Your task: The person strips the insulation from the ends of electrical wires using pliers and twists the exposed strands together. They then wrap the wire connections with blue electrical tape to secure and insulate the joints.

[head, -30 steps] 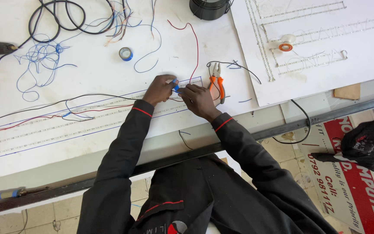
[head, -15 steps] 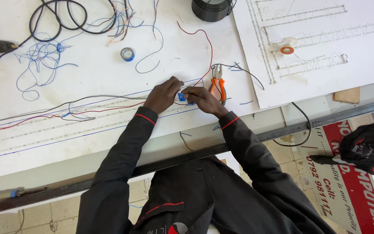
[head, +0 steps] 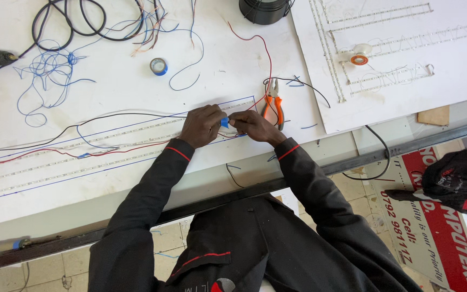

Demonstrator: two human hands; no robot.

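Observation:
My left hand (head: 202, 125) and my right hand (head: 251, 125) meet over the white table (head: 109, 92), fingertips pinched together on a small blue piece, likely tape (head: 225, 123), at a wire joint. Red, black and blue wires (head: 109, 148) run left from the hands along long light strips (head: 82, 162). Both sleeves are black with red cuffs. What sits under the fingertips is hidden.
Orange-handled pliers (head: 274, 105) lie just right of my hands. A blue tape roll (head: 159, 66) sits farther back. Tangled blue wire (head: 49, 75) and black cable (head: 77, 24) are at left. A white panel (head: 406, 48) with a tape roll (head: 359, 59) lies right. A black cap (head: 458, 181) rests on the floor.
Both hands have shifted slightly within the view and stay pinched on the blue piece. The camera has tilted a little; the wires and tools have not moved.

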